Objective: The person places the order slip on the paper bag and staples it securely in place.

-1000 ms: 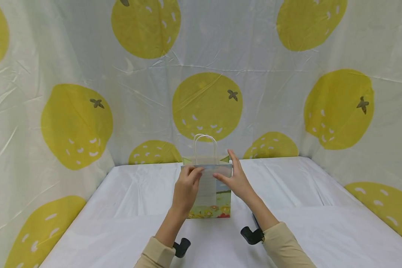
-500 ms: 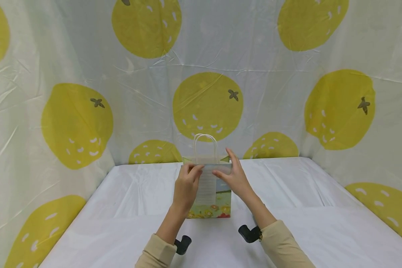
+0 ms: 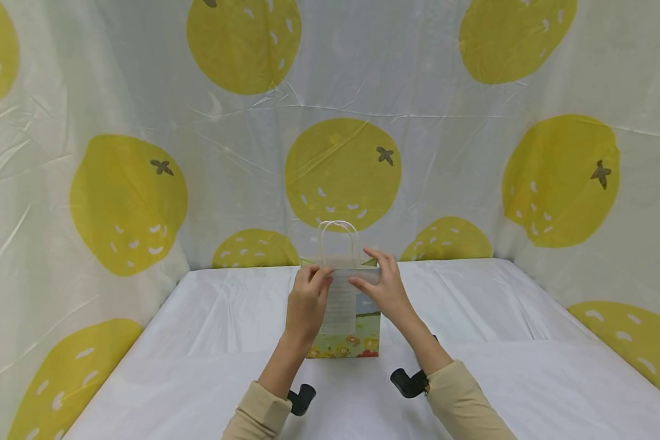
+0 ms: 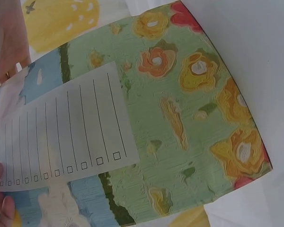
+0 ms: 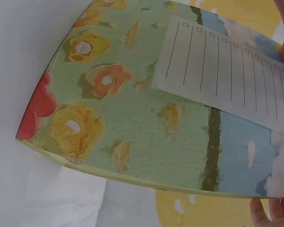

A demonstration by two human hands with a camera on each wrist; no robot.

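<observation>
A small paper gift bag (image 3: 367, 333), painted with flowers, a green field and sky, stands upright with its pale twisted handles (image 3: 338, 223) raised. Against its front lies a lined checklist sheet (image 4: 75, 132) with a column of tick boxes. My left hand (image 3: 307, 299) pinches the sheet's upper part at the bag's top edge. My right hand (image 3: 386, 288) grips the bag's upper right corner, thumb in front and fingers bent over the edge. In the right wrist view, its fingertips (image 5: 270, 213) show at the bag's side.
The bag stands on a white cloth-covered table (image 3: 242, 318). Behind and beside it hangs a pale curtain (image 3: 231, 159) printed with big yellow fruit. Black camera mounts (image 3: 409, 383) stick out from both wrists, close over the cloth.
The right hand's fingers have bent inward over the bag's top edge. The left hand keeps its pinch, shifted up very slightly with the sheet. The bag stays in place.
</observation>
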